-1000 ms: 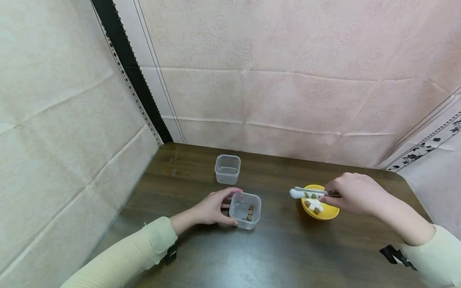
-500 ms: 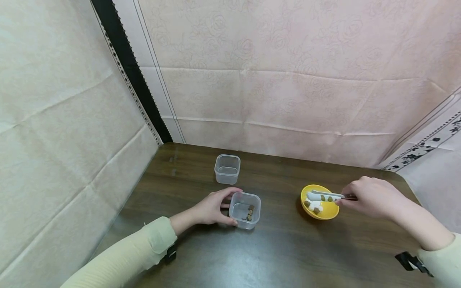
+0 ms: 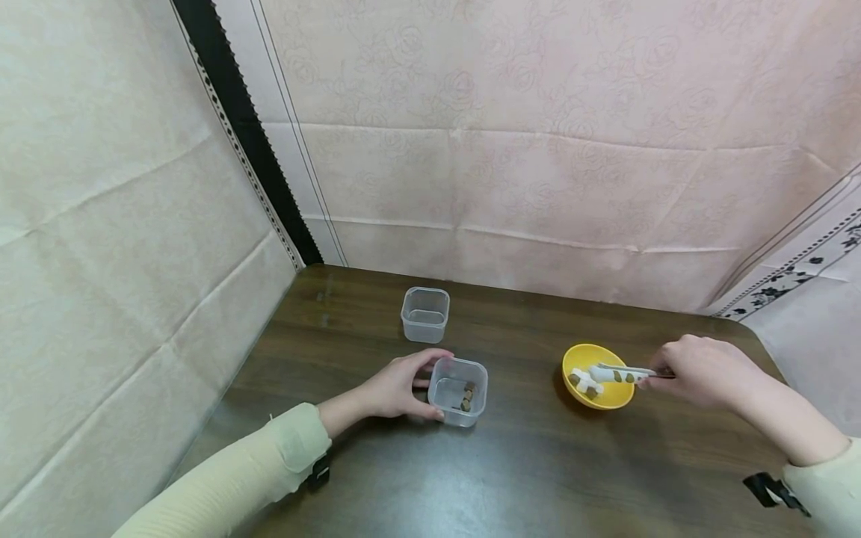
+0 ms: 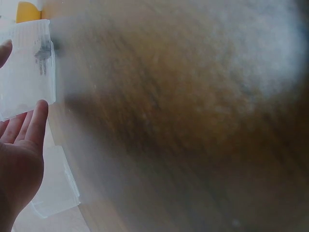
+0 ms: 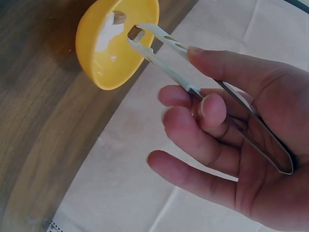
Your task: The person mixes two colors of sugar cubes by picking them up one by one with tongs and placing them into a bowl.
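Note:
My left hand (image 3: 390, 388) holds a clear plastic container (image 3: 459, 421) on the table, thumb on the near side and fingers on the far side. Several small brown cubes (image 3: 466, 397) lie inside it. In my right hand (image 3: 702, 371) is a pair of tongs (image 3: 622, 373) with pale, green-spotted arms, pinched between thumb and fingers. The tips reach into a yellow bowl (image 3: 619, 398). Seen from the right wrist, a brown cube (image 5: 136, 34) sits between the tong tips. White and brown pieces (image 3: 584, 383) lie in the bowl's left part.
A second clear container (image 3: 425, 334) stands behind the first, near the back of the dark wooden table (image 3: 525, 463). Pale patterned cloth (image 3: 538, 187) hangs behind the table and along both sides.
My right hand has moved right and slightly down, bringing the tong tips from past the bowl's left rim to inside the bowl. The left hand and its container stay put.

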`<state>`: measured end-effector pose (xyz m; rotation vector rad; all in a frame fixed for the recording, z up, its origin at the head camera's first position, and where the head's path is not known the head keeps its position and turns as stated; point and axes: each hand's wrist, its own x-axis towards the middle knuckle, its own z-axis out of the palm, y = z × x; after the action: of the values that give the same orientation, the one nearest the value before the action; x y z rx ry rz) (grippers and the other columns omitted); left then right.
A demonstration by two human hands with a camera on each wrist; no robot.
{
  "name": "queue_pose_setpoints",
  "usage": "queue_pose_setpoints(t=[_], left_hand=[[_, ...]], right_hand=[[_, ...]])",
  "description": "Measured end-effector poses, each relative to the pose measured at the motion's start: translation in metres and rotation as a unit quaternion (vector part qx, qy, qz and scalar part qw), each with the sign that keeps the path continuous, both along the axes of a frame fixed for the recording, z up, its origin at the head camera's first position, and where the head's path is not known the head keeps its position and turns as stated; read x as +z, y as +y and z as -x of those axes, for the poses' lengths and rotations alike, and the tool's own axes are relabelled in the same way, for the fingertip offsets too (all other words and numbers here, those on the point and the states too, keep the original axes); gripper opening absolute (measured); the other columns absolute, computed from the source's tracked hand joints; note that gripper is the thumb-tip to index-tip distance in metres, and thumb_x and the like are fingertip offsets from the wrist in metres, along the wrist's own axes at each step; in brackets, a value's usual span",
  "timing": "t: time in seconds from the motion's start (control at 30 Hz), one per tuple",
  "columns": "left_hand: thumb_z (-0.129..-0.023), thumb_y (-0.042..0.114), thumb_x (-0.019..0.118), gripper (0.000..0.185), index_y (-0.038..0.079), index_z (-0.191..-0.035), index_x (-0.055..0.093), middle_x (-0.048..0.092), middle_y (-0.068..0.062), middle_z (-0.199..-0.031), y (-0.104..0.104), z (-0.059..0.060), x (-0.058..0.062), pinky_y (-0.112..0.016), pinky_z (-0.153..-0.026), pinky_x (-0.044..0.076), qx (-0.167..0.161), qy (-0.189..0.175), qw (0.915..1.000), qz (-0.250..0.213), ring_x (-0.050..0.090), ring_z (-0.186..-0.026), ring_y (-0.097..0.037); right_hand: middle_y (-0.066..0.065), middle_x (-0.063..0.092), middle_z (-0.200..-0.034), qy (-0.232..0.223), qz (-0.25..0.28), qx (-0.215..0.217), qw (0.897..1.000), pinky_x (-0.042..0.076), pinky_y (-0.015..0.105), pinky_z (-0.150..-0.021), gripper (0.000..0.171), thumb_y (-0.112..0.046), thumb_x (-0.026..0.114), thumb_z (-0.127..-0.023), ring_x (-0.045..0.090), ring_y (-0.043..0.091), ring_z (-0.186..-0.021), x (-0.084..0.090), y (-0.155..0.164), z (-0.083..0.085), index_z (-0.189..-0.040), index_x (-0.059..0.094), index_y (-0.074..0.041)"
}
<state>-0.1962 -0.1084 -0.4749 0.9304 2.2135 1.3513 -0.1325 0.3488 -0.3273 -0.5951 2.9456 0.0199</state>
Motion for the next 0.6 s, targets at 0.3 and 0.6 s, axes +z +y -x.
queue_pose_setpoints(t=[0.3,0.6], left_hand=[[-0.081,0.009,0.095,0.093,0.013,-0.158,0.045,0.055,-0.005,-0.15,-0.0006,-0.0001,0.0005,-0.028,-0.105,0.057,0.004,-0.002,1.0,0.004,0.059,-0.136,-0.024],[-0.081,0.008,0.095,0.093,0.009,-0.159,0.044,0.055,-0.006,-0.15,-0.0003,0.0001,-0.0007,-0.027,-0.105,0.056,0.002,-0.004,1.0,0.003,0.06,-0.136,-0.023]], right_hand=[[-0.014,0.047,-0.061,-0.025,-0.017,-0.016,0.999,0.027,0.027,-0.05,0.031,-0.038,0.085,-0.089,0.037,0.008,-0.057,-0.0077,0.0032,0.0042,-0.068,0.065,-0.028],[-0.013,0.048,-0.061,-0.032,-0.029,-0.018,0.999,0.029,0.027,-0.05,0.032,-0.034,0.087,-0.088,0.038,0.009,-0.056,-0.0101,0.0024,0.0051,-0.067,0.064,-0.026]])
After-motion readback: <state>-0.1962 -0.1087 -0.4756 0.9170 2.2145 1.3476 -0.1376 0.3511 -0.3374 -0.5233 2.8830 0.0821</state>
